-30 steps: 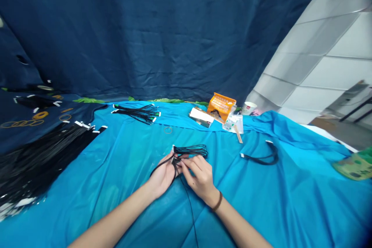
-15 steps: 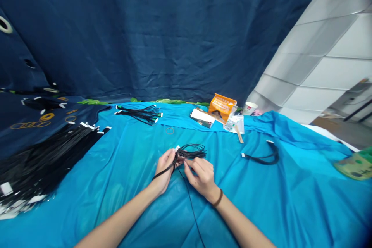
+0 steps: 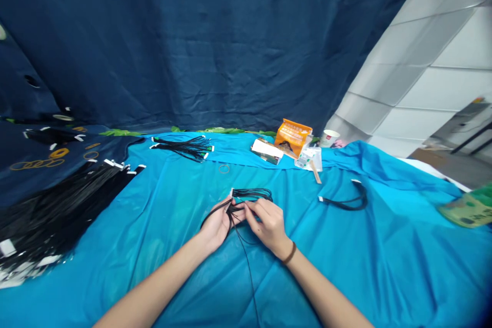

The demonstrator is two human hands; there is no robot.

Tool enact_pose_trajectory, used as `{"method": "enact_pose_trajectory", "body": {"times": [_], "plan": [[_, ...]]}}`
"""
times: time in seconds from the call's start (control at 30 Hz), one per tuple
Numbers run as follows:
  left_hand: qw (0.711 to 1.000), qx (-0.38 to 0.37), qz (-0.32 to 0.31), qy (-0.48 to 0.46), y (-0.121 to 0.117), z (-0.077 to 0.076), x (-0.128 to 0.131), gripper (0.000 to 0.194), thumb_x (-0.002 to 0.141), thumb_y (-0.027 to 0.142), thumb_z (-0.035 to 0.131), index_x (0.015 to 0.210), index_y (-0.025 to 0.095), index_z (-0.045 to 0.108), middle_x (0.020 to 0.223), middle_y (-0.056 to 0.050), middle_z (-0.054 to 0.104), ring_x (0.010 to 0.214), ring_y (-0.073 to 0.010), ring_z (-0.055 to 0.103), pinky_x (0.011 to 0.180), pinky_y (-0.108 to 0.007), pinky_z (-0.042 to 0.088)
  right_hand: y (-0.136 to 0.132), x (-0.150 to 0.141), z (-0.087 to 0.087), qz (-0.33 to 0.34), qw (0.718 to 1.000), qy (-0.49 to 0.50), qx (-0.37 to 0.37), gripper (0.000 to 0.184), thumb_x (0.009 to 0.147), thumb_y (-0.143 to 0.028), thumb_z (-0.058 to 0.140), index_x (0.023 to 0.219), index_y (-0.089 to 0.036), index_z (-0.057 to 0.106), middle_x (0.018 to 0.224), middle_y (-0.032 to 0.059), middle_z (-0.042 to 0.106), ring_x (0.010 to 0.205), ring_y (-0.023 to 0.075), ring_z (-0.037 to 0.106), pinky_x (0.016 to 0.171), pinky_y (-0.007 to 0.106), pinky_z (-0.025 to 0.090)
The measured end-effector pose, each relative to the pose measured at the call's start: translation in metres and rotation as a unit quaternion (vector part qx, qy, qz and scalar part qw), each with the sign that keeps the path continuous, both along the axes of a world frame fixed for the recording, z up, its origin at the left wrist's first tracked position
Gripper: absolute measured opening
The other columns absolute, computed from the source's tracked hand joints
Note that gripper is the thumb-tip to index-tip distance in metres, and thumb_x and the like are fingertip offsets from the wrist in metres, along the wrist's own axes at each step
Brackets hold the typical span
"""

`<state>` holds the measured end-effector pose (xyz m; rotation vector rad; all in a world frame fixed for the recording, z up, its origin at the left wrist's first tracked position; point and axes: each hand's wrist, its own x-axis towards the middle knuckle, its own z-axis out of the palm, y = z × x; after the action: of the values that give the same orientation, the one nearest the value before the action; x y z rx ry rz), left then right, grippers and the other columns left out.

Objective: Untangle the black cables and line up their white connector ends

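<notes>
My left hand [image 3: 218, 224], palm partly turned up, is closed on a bundle of thin black cables [image 3: 251, 194] with a white connector at one end. The cables loop out to the right above my hands. Pinched fingers of my right hand [image 3: 268, 223] hold a strand at the bundle's right side. One loose black wire [image 3: 249, 266] hangs from between the hands down towards the front edge. Off to the right lies a curved black cable [image 3: 348, 206] with white end connectors, apart from both hands.
A large heap of black cables [image 3: 49, 215] covers the left side. Another cable bundle [image 3: 182, 147] lies at the back. Behind my hands are a small box [image 3: 266, 151], an orange packet [image 3: 292, 137], a paper cup [image 3: 329, 138] and a rubber band [image 3: 224, 168]. Blue cloth [image 3: 165, 256] covers the table.
My left hand has opened slightly, palm more upward, with the cables across its fingers. The right fingers have shifted up a little along the strands. The view has tilted slightly.
</notes>
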<state>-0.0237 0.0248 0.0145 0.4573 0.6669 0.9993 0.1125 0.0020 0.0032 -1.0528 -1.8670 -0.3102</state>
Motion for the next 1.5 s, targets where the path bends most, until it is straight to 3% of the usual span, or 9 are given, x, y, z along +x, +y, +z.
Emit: {"method": "enact_pose_trajectory", "body": {"times": [0.23, 0.7, 0.97, 1.5], "plan": [[1.000, -0.006, 0.008, 0.002, 0.001, -0.001, 0.000, 0.017, 0.079, 0.020, 0.049, 0.064, 0.013, 0.053, 0.064, -0.006, 0.064, 0.066, -0.0159, 0.062, 0.080, -0.038, 0.047, 0.000, 0.000, 0.000, -0.006, 0.999, -0.022, -0.043, 0.013, 0.084, -0.019, 0.048, 0.080, -0.015, 0.060, 0.062, 0.0018, 0.052, 0.062, 0.0128, 0.046, 0.059, 0.025, 0.035], [0.999, 0.048, 0.009, 0.019, -0.006, 0.004, 0.005, 0.017, 0.075, 0.028, 0.056, 0.067, 0.013, 0.055, 0.069, -0.006, 0.065, 0.074, -0.0204, 0.064, 0.081, -0.041, 0.045, -0.002, 0.000, 0.007, -0.023, 0.997, -0.028, -0.068, 0.017, 0.086, -0.020, 0.045, 0.084, -0.015, 0.061, 0.063, 0.0024, 0.052, 0.062, 0.0137, 0.044, 0.059, 0.027, 0.035], [0.996, 0.074, 0.039, 0.032, -0.010, 0.009, 0.005, 0.014, 0.073, 0.026, 0.059, 0.075, 0.012, 0.058, 0.070, -0.002, 0.062, 0.065, -0.0139, 0.061, 0.074, -0.035, 0.048, -0.004, -0.003, 0.007, -0.023, 0.998, -0.017, -0.049, 0.017, 0.086, -0.021, 0.046, 0.083, -0.015, 0.062, 0.061, 0.0022, 0.052, 0.060, 0.0133, 0.044, 0.057, 0.026, 0.034], [0.992, 0.103, 0.045, 0.064, -0.014, 0.007, 0.010, 0.018, 0.072, 0.030, 0.059, 0.080, 0.014, 0.057, 0.074, -0.002, 0.061, 0.064, -0.0119, 0.059, 0.062, -0.025, 0.048, -0.008, -0.006, 0.011, -0.026, 0.997, 0.004, -0.077, 0.018, 0.087, -0.020, 0.043, 0.080, -0.015, 0.059, 0.063, 0.0025, 0.053, 0.061, 0.0137, 0.047, 0.059, 0.026, 0.034]]}}
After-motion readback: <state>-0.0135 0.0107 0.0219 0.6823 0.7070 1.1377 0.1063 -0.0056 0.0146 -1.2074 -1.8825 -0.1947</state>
